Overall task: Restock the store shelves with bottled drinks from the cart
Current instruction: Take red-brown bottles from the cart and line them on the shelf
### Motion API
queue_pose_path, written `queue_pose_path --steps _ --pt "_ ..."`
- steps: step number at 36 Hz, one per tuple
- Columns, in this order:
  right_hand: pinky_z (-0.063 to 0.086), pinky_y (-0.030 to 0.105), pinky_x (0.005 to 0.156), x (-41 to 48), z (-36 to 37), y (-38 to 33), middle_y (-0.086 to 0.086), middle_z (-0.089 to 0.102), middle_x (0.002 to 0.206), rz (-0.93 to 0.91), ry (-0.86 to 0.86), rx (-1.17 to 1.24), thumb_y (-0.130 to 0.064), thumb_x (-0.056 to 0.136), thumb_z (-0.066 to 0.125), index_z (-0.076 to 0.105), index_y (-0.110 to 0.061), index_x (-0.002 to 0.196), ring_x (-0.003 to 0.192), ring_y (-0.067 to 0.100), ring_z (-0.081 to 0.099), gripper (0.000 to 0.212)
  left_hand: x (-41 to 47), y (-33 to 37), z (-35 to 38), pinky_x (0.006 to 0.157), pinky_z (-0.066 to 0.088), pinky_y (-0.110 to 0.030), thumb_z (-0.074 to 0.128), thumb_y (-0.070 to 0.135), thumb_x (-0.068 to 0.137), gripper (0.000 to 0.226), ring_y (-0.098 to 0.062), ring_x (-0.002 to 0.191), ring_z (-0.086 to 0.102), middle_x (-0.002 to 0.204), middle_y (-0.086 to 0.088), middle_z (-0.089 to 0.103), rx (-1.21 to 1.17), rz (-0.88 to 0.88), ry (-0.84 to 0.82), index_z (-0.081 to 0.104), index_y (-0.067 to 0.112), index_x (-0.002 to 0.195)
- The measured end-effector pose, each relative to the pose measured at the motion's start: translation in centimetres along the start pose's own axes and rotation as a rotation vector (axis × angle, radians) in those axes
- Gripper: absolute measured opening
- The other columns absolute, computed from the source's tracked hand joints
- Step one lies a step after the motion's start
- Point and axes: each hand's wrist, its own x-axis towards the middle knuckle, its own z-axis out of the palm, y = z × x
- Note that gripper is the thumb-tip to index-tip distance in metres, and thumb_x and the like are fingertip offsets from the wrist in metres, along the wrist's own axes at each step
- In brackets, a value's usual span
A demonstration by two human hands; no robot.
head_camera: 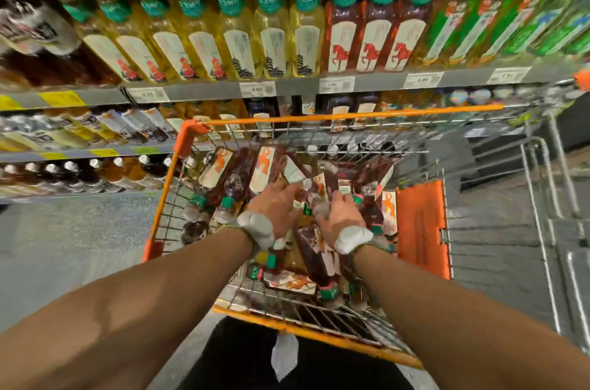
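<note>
An orange-rimmed wire cart (351, 116) stands in front of me, piled with dark red tea bottles (238, 180) with green caps and horse labels. Both my hands are down inside it. My right hand (341, 218) grips a dark tea bottle (314, 250) that lies slanted, its green cap pointing toward me. My left hand (274, 209) reaches to the far end of the same pile. Its fingertips touch a bottle there, but blur hides whether they close round it. Matching horse-label bottles (373, 38) stand on the shelf (376, 81) above the cart.
Yellow tea bottles (236, 35) fill the shelf to the left, and green-labelled ones (498, 28) fill it to the right. Lower shelves (79, 153) hold more drinks. The cart's orange seat flap (421, 226) is on the right, with a metal frame (542, 198) beyond it.
</note>
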Motion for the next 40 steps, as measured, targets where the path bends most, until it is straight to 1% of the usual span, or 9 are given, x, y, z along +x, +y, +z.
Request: queue_pose_path --steps 3,10,18,23,26,29,34,37,40 --pt "0.047 0.043 0.097 1.9 0.8 -0.6 0.014 0.042 0.139 0.033 -0.038 -0.016 -0.032 0.099 0.053 0.038 -0.012 0.138 0.124 0.04 0.05 0.047 1.1 -0.7 0.0 0.102 0.046 -0.044 0.052 0.023 0.1 0.063 -0.034 0.136 0.04 0.149 -0.011 0.042 0.007 0.02 -0.003 0.027 0.026 0.158" --pt "0.037 0.035 0.071 3.9 3.7 -1.5 0.008 0.047 0.133 0.014 0.043 -0.014 -0.029 0.094 0.059 0.041 -0.013 0.135 0.111 0.031 0.06 0.048 3.1 -2.1 0.0 0.102 0.046 -0.041 0.054 0.023 0.099 0.065 -0.029 0.138 0.038 0.155 -0.005 0.037 0.028 0.04 -0.046 0.027 0.028 0.157" --pt "0.039 0.036 0.076 3.9 2.2 -2.6 0.007 0.046 0.133 -0.007 0.128 -0.038 -0.038 0.095 0.055 0.038 -0.017 0.141 0.119 0.029 0.054 0.054 3.2 -2.2 -0.8 0.11 0.037 -0.04 0.051 0.029 0.102 0.068 -0.029 0.146 0.03 0.16 -0.006 0.033 0.015 0.065 -0.106 0.016 0.03 0.16" --pt "0.047 0.036 0.079 3.1 -1.2 -4.0 0.012 0.039 0.138 -0.112 0.197 0.134 -0.038 0.096 0.055 0.051 -0.007 0.127 0.104 0.036 0.061 0.044 2.9 -1.4 -2.3 0.112 0.034 -0.036 0.058 0.024 0.098 0.073 -0.029 0.147 0.031 0.16 -0.01 0.031 -0.042 0.08 -0.117 0.019 0.015 0.159" --pt "0.036 0.03 0.071 1.9 -3.5 -5.2 0.007 0.049 0.116 -0.138 0.322 0.229 -0.041 0.09 0.064 0.06 -0.006 0.109 0.088 0.03 0.056 0.04 3.0 -1.1 -3.4 0.106 0.042 -0.041 0.064 0.022 0.094 0.07 -0.031 0.136 0.043 0.152 -0.012 0.037 -0.092 0.059 -0.083 0.028 0.012 0.153" --pt "0.034 0.03 0.065 0.9 -5.5 -5.8 0.005 0.05 0.094 -0.155 0.455 0.329 -0.042 0.083 0.072 0.062 -0.005 0.091 0.073 0.026 0.049 0.04 3.1 -1.1 -3.5 0.11 0.037 -0.039 0.066 0.035 0.094 0.069 -0.031 0.137 0.041 0.15 -0.012 0.041 -0.109 0.055 -0.047 0.033 0.012 0.15" --pt "0.021 0.027 0.047 -0.7 -8.9 -6.8 -0.003 0.042 0.058 -0.095 0.639 0.46 -0.055 0.068 0.056 0.047 -0.012 0.058 0.049 0.008 0.035 0.044 2.8 -1.0 -4.3 0.092 0.044 -0.033 0.074 0.056 0.083 0.091 -0.03 0.127 0.054 0.142 -0.008 0.054 -0.33 0.106 -0.034 0.03 0.016 0.151" --pt "0.023 0.025 0.042 -1.0 -9.9 -7.0 0.0 0.037 0.045 -0.019 0.672 0.567 -0.058 0.063 0.055 0.05 -0.005 0.056 0.043 0.011 0.03 0.053 2.2 -0.8 -4.9 0.077 0.042 -0.031 0.076 0.061 0.077 0.087 -0.022 0.104 0.061 0.126 -0.002 0.062 -0.427 0.134 -0.018 0.029 0.027 0.142" --pt "0.027 0.028 0.043 -1.1 -10.6 -7.2 0.002 0.036 0.043 0.063 0.675 0.658 -0.058 0.063 0.057 0.053 -0.003 0.058 0.047 0.02 0.029 0.055 1.5 -0.6 -6.1 0.068 0.043 -0.026 0.077 0.063 0.074 0.078 -0.018 0.098 0.063 0.117 0.006 0.064 -0.514 0.144 -0.037 0.034 0.032 0.131"
